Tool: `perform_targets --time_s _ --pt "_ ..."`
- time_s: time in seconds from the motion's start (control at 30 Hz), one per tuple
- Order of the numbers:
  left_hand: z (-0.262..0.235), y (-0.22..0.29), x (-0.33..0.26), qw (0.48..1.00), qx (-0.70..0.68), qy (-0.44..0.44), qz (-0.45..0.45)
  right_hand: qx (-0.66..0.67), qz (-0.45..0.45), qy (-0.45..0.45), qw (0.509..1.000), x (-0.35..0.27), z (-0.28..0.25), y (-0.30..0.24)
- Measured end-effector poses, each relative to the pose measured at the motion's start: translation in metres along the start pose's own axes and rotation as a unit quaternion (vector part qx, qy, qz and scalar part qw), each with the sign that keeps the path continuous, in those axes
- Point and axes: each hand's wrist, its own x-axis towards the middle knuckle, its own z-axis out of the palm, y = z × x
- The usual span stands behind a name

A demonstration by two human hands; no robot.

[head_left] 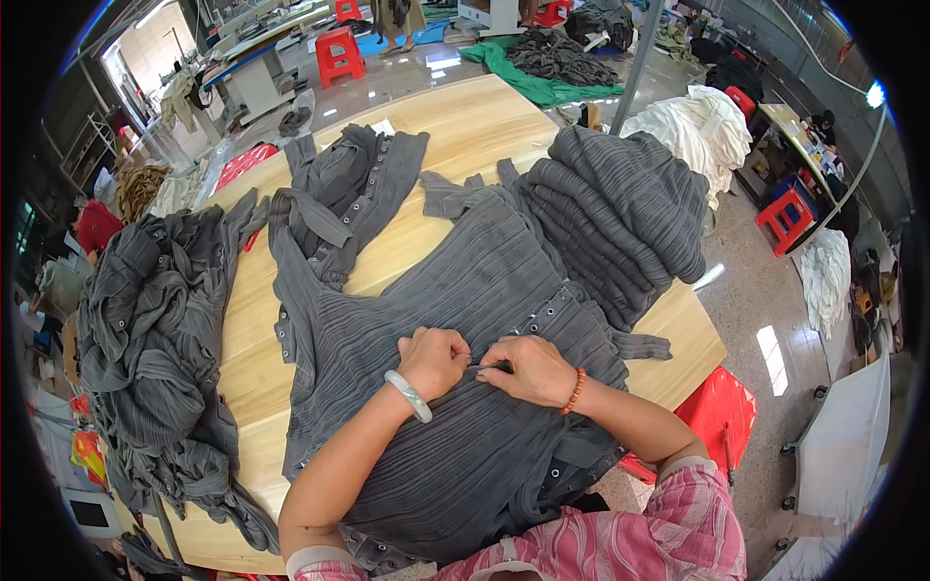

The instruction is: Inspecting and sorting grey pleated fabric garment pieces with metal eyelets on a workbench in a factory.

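Note:
A dark grey pleated garment (pixel 455 261) with metal eyelets or snaps along its edges lies spread over the wooden table (pixel 475 116) in front of me. Above its middle, my left hand (pixel 434 363) pinches a small bit of the grey fabric. Close beside it, my right hand (pixel 528 370) pinches the same cloth between thumb and fingers. The fingertips of both hands nearly meet, and any small part between them is too small to make out. A pale bangle is on my left wrist, an orange beaded bracelet on my right.
A heap of grey garments (pixel 160 329) covers the table's left side. Another grey garment (pixel 354 194) lies at the back, and a folded stack (pixel 620 213) at the right. Beyond are white cloth (pixel 697 131), red stools (pixel 339 55), a metal pole (pixel 639 68) and a red bag (pixel 719 414).

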Motion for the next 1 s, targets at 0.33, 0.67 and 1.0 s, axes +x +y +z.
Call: perform_targets --time_s 0.33,0.67,1.0 --pt "0.001 -0.020 0.006 0.971 -0.222 -0.077 -0.047 0.156 0.122 -0.061 0.978 0.018 0.007 0.022" --pt "0.001 -0.024 0.002 0.972 -0.221 -0.050 -0.063 -0.013 0.066 -0.046 0.997 -0.001 -0.012 0.011" --pt "0.016 0.024 0.029 0.999 0.050 -0.008 0.001 -0.002 0.038 -0.018 0.999 -0.006 -0.023 0.023"
